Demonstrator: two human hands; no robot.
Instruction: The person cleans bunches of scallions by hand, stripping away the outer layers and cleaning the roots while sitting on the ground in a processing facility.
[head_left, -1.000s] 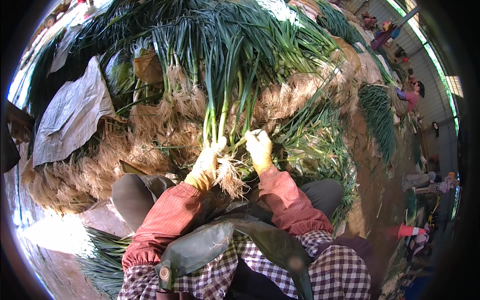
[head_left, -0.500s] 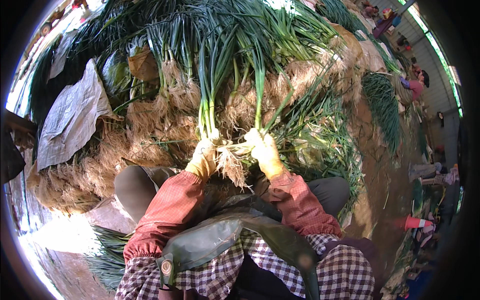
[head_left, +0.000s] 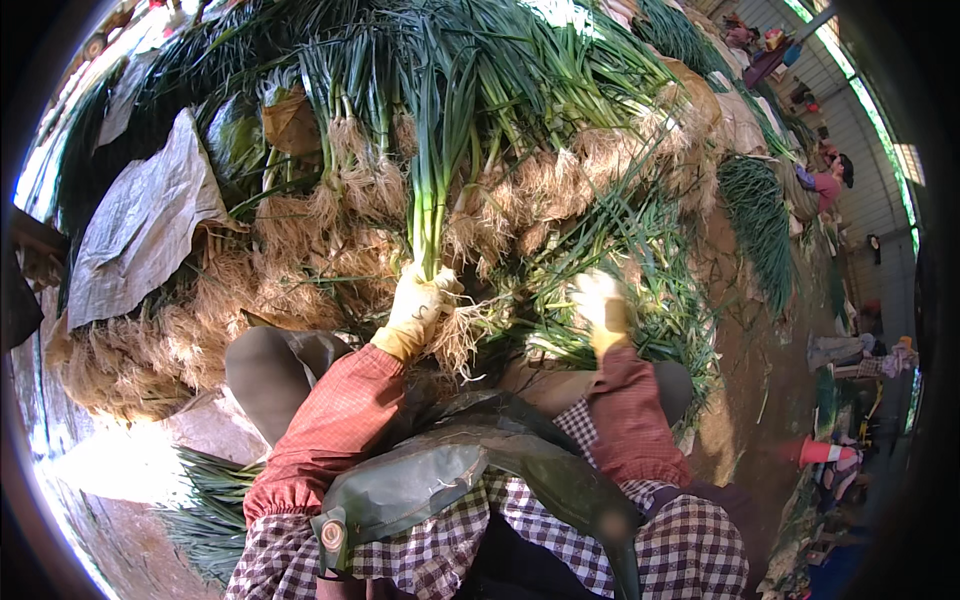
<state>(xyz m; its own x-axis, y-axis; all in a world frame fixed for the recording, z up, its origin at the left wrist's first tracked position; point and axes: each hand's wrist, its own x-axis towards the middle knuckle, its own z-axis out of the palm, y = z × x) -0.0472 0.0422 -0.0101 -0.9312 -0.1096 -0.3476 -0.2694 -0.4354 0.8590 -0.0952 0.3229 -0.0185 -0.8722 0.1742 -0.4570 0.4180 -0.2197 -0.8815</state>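
My left hand (head_left: pixel 418 310), in a pale yellow glove, is closed round a small bunch of green onions (head_left: pixel 428 215). Their green leaves point away from me, and tan roots (head_left: pixel 458 335) hang below the fist. Off to the right, my right hand (head_left: pixel 600 297), gloved the same way, is above a heap of loose green leaves and trimmings (head_left: pixel 640 290). Motion blurs its fingers, so I cannot make out whether anything is in them. Ahead of both hands lies a large pile of green onions (head_left: pixel 500 60), their shaggy roots toward me.
A whitish woven sheet (head_left: pixel 145 225) lies over the pile's left side. More green onions (head_left: pixel 205 510) are on the ground at lower left, and another heap (head_left: pixel 755 220) at right. A red and white cone (head_left: pixel 825 452) stands farther right. Another person (head_left: pixel 830 183) is in the distance.
My right hand has moved away from the left hand, rightward over the loose leaves. The stalk it held upright now stands with the bunch in my left hand, which stays nearly in place.
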